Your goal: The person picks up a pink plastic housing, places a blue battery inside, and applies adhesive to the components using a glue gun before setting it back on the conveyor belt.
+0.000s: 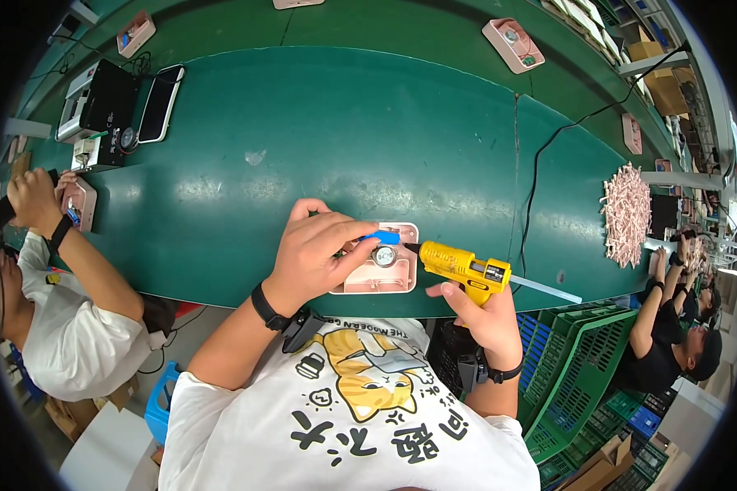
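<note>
In front of me on the green table lies a pink plastic housing (377,282) with a round metal speaker-like part (384,256) inside. My left hand (315,250) pinches a small blue cylindrical battery-like piece (382,237) over the upper part of the housing. From the right, my right hand (487,315) grips a yellow glue gun (458,263) by its handle. The gun's dark nozzle points left, close to the blue piece; whether they touch I cannot tell. A pale glue stick (549,290) sticks out of the gun's rear.
A pile of small pinkish parts (627,214) lies at the right. A black cable (540,172) crosses the table's right side. Far left are a black boxed device (110,110) and a phone (161,104). Green crates (577,360) stand below right; co-workers sit at both sides.
</note>
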Available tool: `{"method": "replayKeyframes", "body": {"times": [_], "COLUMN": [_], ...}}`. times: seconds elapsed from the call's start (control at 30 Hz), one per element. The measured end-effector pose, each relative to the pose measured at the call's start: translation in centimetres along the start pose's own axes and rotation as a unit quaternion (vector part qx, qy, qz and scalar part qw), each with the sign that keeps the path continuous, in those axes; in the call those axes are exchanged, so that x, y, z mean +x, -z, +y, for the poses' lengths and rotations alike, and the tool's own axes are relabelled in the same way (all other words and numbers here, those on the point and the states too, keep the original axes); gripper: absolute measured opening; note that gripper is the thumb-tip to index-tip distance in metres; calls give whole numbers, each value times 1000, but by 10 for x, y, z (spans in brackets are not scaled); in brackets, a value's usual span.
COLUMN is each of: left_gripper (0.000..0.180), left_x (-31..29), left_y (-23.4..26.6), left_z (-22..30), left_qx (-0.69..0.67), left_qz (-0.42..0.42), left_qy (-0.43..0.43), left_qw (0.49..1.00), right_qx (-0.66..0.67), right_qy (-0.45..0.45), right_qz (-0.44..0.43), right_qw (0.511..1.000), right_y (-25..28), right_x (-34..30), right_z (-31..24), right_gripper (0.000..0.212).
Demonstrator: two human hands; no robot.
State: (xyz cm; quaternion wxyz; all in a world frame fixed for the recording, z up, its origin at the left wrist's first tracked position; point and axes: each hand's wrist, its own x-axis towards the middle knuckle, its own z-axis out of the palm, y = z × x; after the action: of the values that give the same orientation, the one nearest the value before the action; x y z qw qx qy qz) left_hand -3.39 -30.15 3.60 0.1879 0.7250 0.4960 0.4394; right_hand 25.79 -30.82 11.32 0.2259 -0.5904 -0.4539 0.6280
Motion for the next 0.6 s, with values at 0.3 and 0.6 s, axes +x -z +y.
{"method": "replayKeyframes", "body": {"times": [0.3,0.6], "left_gripper": [27,17], "left_x": [3,17], "left_y": [11,14], "left_z": [9,-2], "left_qx": [46,-41], "left_qz": [-9,-102], "left_qy": [-17,190], "left_qw": [999,976], "right_qx": [3,-80], "right_qy": [20,21], "right_qz": [0,-22], "right_qw": [1000,996], "right_y": [2,2], "right_x": [9,22], "right_z": [7,6], "right_gripper": [44,31]}}
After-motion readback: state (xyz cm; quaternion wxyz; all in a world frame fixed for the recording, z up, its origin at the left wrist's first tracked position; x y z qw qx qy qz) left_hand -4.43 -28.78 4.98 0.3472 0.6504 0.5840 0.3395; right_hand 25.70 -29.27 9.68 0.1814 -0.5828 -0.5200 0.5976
